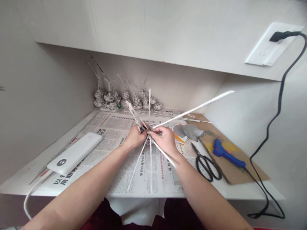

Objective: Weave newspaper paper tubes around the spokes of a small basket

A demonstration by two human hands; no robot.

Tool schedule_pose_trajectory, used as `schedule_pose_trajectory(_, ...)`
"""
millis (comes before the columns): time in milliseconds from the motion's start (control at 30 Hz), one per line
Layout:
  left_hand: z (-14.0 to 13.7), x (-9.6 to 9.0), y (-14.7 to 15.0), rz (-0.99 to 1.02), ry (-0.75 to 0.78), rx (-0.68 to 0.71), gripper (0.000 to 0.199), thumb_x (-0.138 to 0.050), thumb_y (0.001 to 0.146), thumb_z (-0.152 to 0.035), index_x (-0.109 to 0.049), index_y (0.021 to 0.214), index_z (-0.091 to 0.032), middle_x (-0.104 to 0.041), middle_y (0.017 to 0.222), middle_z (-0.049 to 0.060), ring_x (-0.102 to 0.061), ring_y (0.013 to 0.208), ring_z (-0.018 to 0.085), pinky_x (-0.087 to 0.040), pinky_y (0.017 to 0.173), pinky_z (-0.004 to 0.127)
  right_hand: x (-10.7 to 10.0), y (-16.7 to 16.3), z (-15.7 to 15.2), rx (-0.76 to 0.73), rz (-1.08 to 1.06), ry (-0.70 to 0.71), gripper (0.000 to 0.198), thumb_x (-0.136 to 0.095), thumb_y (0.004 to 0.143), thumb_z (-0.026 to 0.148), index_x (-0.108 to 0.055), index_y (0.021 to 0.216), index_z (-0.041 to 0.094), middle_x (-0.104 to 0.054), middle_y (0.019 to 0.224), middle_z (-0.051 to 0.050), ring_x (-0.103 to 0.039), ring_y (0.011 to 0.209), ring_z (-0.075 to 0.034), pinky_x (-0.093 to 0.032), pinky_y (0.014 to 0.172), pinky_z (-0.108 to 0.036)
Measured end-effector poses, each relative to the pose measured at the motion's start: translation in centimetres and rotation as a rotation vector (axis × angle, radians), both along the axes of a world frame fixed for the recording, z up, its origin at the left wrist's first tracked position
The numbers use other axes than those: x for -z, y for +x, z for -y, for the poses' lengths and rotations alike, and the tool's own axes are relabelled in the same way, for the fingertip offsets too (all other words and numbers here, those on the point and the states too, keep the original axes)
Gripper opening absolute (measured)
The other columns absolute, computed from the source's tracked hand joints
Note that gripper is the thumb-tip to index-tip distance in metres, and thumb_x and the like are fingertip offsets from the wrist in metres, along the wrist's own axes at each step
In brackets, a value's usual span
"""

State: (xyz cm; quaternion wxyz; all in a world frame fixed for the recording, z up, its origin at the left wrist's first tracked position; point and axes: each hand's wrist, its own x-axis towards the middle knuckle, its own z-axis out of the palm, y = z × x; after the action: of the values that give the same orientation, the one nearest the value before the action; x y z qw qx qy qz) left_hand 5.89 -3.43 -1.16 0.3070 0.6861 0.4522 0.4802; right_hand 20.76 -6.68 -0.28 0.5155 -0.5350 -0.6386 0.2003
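Currently, the left hand (136,137) and right hand (165,137) are both closed on paper sticks (194,110), pinching them where they meet, over the newspaper (112,127) near the middle of the table (240,192). The sticks fan outward; one long stick slants up to the right. Scissors (200,155) lie to the right, beside cardboard (254,172) bearing a blue glue gun (227,156). A white power bank (76,153) rests at left; woven paper gourds (110,97) stand at the back.
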Motion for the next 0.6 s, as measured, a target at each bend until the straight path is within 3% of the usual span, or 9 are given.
schedule_pose_trajectory(133, 0.2, -0.3, -0.1, 0.068, -0.017, 0.015, 0.015, -0.059, 0.069, -0.018, -0.065, 0.081, -0.017, -0.070, 0.078, 0.003, -0.065, 0.075, 0.018, -0.050, 0.073, 0.028, -0.5, 0.2, 0.1, -0.033, 0.069, 0.010, 0.012, -0.071, 0.073, 0.036, -0.072, 0.073, 0.025, -0.074, 0.075, 0.000, -0.066, 0.071, -0.019, -0.049, 0.076, -0.033)
schedule_pose_trajectory(300, 0.5, -0.9, -0.2, 0.223, -0.193, 0.087, 0.015, -0.061, 0.065, -0.020, -0.066, 0.077, -0.015, -0.065, 0.066, 0.001, -0.059, 0.056, 0.015, -0.049, 0.053, 0.025, -1.2, 0.2, 0.4, -0.019, 0.159, 0.014, 0.005, -0.069, 0.074, 0.029, -0.074, 0.074, 0.026, -0.075, 0.077, -0.001, -0.068, 0.075, -0.022, -0.049, 0.076, -0.036)
schedule_pose_trajectory(500, 0.5, -0.8, 0.0, 0.242, -0.202, 0.075, 0.010, -0.061, 0.063, -0.017, -0.064, 0.072, -0.015, -0.062, 0.063, -0.001, -0.057, 0.056, 0.013, -0.047, 0.051, 0.023, -1.2, -0.2, 1.1, 0.048, 0.373, 0.096, 0.004, -0.069, 0.073, 0.027, -0.072, 0.074, 0.027, -0.073, 0.072, -0.002, -0.065, 0.078, -0.025, -0.045, 0.083, -0.042)
schedule_pose_trajectory(600, 0.4, -0.7, 0.1, 0.288, -0.245, 0.108, 0.009, -0.065, 0.064, -0.019, -0.062, 0.071, -0.015, -0.058, 0.059, -0.002, -0.053, 0.051, 0.011, -0.046, 0.049, 0.022, -0.6, -0.3, 0.9, 0.072, 0.318, 0.092, 0.005, -0.065, 0.073, 0.024, -0.070, 0.073, 0.025, -0.071, 0.069, -0.001, -0.064, 0.071, -0.022, -0.046, 0.078, -0.037)
